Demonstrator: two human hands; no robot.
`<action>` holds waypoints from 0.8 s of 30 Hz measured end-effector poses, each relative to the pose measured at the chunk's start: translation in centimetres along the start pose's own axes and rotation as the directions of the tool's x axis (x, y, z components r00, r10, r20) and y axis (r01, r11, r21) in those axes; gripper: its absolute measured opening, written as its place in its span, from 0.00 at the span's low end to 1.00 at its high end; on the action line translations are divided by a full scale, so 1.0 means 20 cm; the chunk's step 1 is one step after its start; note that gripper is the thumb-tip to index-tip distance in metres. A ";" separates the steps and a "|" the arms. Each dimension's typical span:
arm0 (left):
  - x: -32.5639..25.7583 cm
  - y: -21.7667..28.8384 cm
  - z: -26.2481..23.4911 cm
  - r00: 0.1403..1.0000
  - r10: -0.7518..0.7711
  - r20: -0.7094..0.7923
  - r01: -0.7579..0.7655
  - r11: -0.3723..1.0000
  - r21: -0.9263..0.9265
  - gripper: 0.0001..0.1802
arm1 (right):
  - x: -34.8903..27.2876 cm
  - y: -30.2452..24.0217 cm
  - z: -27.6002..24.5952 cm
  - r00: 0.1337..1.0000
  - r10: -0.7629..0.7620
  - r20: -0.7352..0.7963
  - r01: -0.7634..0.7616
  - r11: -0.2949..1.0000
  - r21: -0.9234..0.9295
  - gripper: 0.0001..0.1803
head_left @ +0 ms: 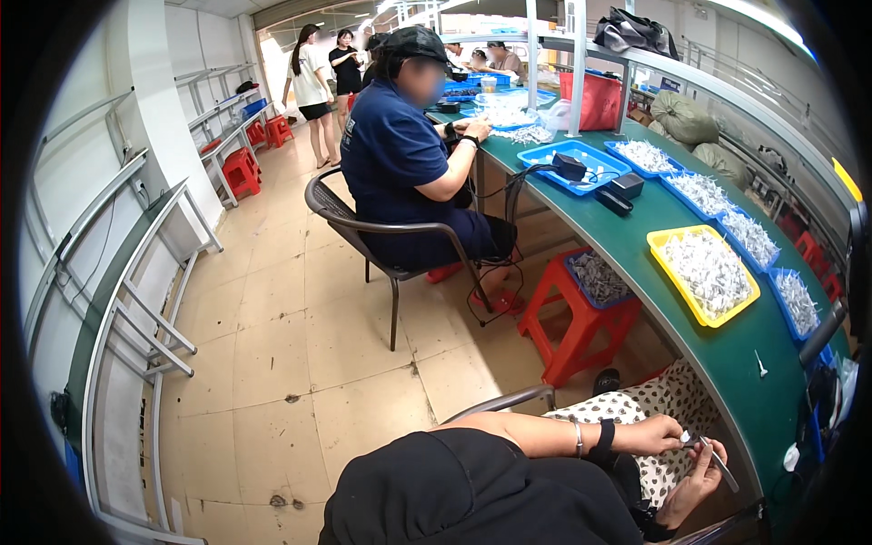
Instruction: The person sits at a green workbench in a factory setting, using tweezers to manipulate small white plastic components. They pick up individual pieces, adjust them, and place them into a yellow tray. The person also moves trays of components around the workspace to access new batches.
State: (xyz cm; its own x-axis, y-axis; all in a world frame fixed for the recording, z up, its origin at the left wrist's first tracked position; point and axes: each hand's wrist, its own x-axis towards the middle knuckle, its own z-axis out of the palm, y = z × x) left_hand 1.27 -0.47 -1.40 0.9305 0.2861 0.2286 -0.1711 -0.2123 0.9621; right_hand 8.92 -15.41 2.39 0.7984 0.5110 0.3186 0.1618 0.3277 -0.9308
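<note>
At the lower right, over my lap, my two hands are close together. My left hand (pixel 654 434) is closed in a pinch on a small white piece (pixel 685 438). Below it my right hand (pixel 696 481) is closed round a slim metal hand tool (pixel 723 466), whose exact kind is unclear. The tool's upper end meets the white piece by my left fingertips. A similar small white part (pixel 761 363) lies alone on the green table (pixel 718 363). Near it stands a yellow tray (pixel 654 243) heaped with white parts.
Blue trays (pixel 770 271) of white parts line the table, with black adapters (pixel 619 194) beside another blue tray (pixel 545 156). A red stool (pixel 565 341) bears a filled tray by the table's edge. A co-worker (pixel 400 154) sits on a chair (pixel 336 213) further left; others stand behind.
</note>
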 end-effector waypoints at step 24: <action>-0.02 0.01 -0.04 0.936 0.292 -0.197 -0.287 0.956 0.055 0.06 | 0.00 -0.03 0.05 0.999 0.016 0.033 -0.021 0.988 0.153 0.10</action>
State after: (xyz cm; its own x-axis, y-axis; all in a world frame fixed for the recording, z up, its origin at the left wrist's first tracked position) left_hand 0.59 0.18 -1.20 0.7574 0.3895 0.5240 -0.4129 -0.3360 0.8465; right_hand 8.18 -14.85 3.05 0.7814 0.5420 0.3093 0.0544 0.4346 -0.8990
